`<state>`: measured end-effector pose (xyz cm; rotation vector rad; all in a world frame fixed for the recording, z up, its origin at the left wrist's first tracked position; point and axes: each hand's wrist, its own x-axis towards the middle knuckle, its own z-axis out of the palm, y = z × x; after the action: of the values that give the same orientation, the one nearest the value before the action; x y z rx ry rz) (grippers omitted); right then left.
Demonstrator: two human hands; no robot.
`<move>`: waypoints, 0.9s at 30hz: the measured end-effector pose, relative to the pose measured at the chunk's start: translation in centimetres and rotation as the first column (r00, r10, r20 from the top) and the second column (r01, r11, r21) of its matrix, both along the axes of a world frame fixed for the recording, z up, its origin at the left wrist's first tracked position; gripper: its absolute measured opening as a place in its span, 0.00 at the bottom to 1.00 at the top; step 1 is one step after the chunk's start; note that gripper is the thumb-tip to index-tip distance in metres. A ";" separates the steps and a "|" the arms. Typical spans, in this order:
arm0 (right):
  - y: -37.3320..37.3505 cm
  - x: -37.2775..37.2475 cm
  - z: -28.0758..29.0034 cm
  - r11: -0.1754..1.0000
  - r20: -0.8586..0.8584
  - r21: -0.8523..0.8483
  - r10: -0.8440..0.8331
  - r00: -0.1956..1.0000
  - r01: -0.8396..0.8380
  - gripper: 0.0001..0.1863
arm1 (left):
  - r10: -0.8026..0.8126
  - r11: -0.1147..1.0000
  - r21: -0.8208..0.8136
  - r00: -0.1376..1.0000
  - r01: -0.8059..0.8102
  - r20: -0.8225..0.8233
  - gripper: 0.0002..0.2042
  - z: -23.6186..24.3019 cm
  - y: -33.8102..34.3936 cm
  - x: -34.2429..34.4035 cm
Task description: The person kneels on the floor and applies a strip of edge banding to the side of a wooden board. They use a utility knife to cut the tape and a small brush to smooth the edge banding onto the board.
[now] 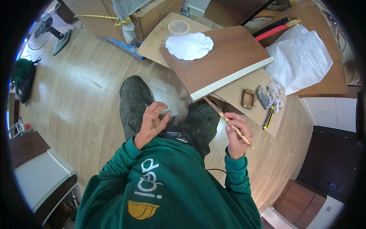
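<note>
My right hand grips a thin, stained wooden-handled paintbrush. The brush slants up to the left, its far end by the near corner of a brown wood-look board. A whitish strip runs along the board's front edge. Whether the brush touches the board I cannot tell. My left hand hovers over my lap with fingers loosely bent and apart, holding nothing; a dark smudge marks its back. On the board lies a crumpled white cloth, and behind it a roll of masking tape.
Right of the board lie a small brown square frame, a grey lump, a stained round pad and a yellow-black utility knife on cardboard. A white sheet covers a box. A fan stands far left.
</note>
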<state>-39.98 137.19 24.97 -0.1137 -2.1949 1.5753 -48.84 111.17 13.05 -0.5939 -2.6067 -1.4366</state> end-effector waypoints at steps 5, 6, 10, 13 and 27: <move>-1.1 0.5 -0.2 0.991 0.088 0.069 0.105 0.991 -0.111 0.05 | -0.002 1.000 -0.009 1.000 0.002 0.012 0.10 -0.3 -0.1 0.1; -1.2 0.6 -0.1 0.989 0.072 0.088 0.115 0.991 -0.121 0.09 | 0.005 1.000 -0.010 1.000 -0.004 0.011 0.10 -0.3 -0.1 0.2; -1.1 0.4 0.1 0.992 0.020 0.102 0.071 0.997 -0.073 0.08 | 0.014 1.000 -0.010 1.000 -0.013 0.020 0.10 -0.5 0.0 0.2; -1.3 0.3 0.1 0.996 0.020 0.085 0.035 0.999 -0.037 0.08 | 0.002 1.000 -0.003 1.000 -0.002 0.024 0.10 -0.5 0.0 0.2; -2.5 1.1 0.1 0.982 0.073 0.118 0.142 0.987 -0.150 0.08 | -0.016 1.000 0.004 1.000 0.016 0.026 0.10 -0.3 0.0 0.4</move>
<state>-38.92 134.66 25.07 0.0361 -2.3930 1.5256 -48.48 111.21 12.71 -0.6014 -2.6239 -1.4635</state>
